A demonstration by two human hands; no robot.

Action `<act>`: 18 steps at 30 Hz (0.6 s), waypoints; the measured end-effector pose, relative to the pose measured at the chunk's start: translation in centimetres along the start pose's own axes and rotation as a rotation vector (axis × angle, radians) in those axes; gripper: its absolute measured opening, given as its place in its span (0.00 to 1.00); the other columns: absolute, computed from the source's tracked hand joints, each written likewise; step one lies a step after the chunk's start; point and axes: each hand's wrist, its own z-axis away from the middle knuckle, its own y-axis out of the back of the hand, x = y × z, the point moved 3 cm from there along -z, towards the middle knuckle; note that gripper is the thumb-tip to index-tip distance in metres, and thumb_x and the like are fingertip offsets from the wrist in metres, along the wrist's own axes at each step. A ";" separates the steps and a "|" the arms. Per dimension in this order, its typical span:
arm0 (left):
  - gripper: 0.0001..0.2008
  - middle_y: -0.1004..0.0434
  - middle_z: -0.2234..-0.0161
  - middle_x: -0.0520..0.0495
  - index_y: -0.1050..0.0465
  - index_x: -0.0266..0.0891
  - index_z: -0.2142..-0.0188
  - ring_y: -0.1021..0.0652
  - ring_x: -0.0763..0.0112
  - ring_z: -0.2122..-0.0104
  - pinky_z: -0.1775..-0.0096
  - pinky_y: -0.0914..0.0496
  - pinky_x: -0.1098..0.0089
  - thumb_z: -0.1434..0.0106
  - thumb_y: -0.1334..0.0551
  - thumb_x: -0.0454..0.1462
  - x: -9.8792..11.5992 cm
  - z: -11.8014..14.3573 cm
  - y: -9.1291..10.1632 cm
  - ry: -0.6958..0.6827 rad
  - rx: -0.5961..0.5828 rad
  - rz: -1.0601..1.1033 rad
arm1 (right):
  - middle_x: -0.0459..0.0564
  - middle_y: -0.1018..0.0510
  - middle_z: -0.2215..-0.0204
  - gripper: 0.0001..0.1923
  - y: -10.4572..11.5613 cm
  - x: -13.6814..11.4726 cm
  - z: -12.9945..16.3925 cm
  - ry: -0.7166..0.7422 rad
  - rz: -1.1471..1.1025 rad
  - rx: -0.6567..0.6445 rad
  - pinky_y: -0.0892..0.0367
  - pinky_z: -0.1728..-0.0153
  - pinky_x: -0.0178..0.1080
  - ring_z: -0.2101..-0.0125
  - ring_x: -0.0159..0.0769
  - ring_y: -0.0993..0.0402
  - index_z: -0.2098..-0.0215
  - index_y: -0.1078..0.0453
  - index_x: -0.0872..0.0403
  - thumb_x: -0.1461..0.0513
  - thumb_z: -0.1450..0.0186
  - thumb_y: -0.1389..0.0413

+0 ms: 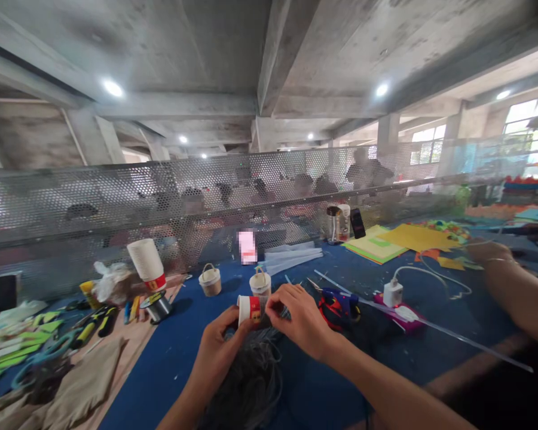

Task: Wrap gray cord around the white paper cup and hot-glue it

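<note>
**Two hands working on one paper cup**

Two hands are meeting over a blue table. The left hand is gripping a paper cup lying on its side, fingers wrapped under it. The right hand is pinching narrowly at the cup's end, at about 3 o'clock from it. A tangle of grey cord is lying at 6 o'clock below the cup. Two small handled baskets are standing at 12 o'clock, and a stack of cups is leaning at 10 o'clock. Another person's arm is reaching in at 3 o'clock.
</note>
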 end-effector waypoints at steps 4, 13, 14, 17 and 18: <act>0.13 0.22 0.68 0.48 0.22 0.37 0.66 0.26 0.63 0.65 0.63 0.32 0.71 0.37 0.39 0.44 0.5 0.1 -0.1 0.002 -0.021 0.003 | 0.45 0.25 0.68 0.04 0.0 -0.1 0.0 0.018 0.024 -0.004 0.43 0.60 0.37 0.65 0.33 0.31 0.66 0.34 0.53 0.67 0.35 0.45; 0.13 0.21 0.65 0.47 0.22 0.37 0.62 0.25 0.62 0.64 0.61 0.33 0.70 0.37 0.39 0.44 0.7 0.3 -0.3 -0.004 -0.066 0.021 | 0.44 0.26 0.68 0.02 0.3 -0.3 0.0 0.040 0.040 -0.026 0.44 0.61 0.37 0.66 0.32 0.31 0.65 0.34 0.53 0.66 0.34 0.45; 0.13 0.21 0.65 0.47 0.22 0.37 0.62 0.25 0.63 0.64 0.61 0.33 0.70 0.37 0.39 0.43 0.6 0.3 -0.3 -0.006 -0.071 0.028 | 0.44 0.26 0.68 0.02 0.3 -0.3 0.0 0.038 0.043 -0.029 0.44 0.61 0.37 0.66 0.32 0.31 0.65 0.34 0.53 0.66 0.34 0.45; 0.12 0.22 0.66 0.47 0.22 0.37 0.63 0.26 0.63 0.65 0.62 0.32 0.71 0.37 0.39 0.43 0.5 0.3 -0.4 -0.006 -0.080 0.046 | 0.44 0.26 0.68 0.02 0.3 -0.2 -0.1 0.033 0.054 -0.036 0.45 0.61 0.37 0.66 0.32 0.31 0.65 0.33 0.53 0.66 0.34 0.45; 0.12 0.22 0.66 0.47 0.22 0.37 0.63 0.26 0.64 0.65 0.62 0.32 0.71 0.37 0.39 0.43 0.5 0.3 -0.4 -0.006 -0.080 0.048 | 0.44 0.26 0.68 0.02 0.3 -0.2 -0.1 0.031 0.057 -0.037 0.45 0.61 0.37 0.66 0.32 0.31 0.65 0.33 0.53 0.66 0.34 0.45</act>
